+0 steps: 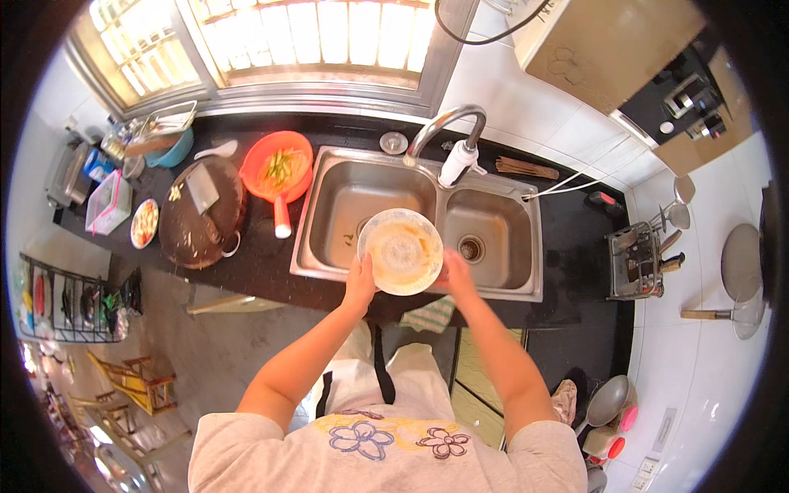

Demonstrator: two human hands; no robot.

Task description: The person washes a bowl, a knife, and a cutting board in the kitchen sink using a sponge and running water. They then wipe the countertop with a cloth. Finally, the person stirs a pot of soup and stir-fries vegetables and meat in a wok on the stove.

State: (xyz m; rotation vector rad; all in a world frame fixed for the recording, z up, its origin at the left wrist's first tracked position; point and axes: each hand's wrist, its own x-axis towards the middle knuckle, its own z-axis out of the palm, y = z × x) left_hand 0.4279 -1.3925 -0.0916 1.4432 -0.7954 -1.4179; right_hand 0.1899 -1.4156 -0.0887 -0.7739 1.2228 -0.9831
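A round white plate (pixel 401 251) with orange-brown smears on its inside is held over the front of the double-basin steel sink (pixel 306 251), overlapping the divider. At its lower left rim my left hand (pixel 360 283) is closed on it, fingers partly hidden beneath. My right hand (pixel 457 275) is at the right rim, a little blurred, its fingertips behind the edge. A green-and-white checked cloth (pixel 428 315) lies over the counter's front edge below the plate. Small dark scraps sit in the left basin.
A curved faucet (pixel 460 156) rises behind the sink. Left of it are an orange-red colander (pixel 279 214) with shredded vegetables, a round cutting board (pixel 177 238) bearing a cleaver (pixel 202 189), and a small bowl (pixel 145 223). A wire utensil rack (pixel 634 263) stands at right.
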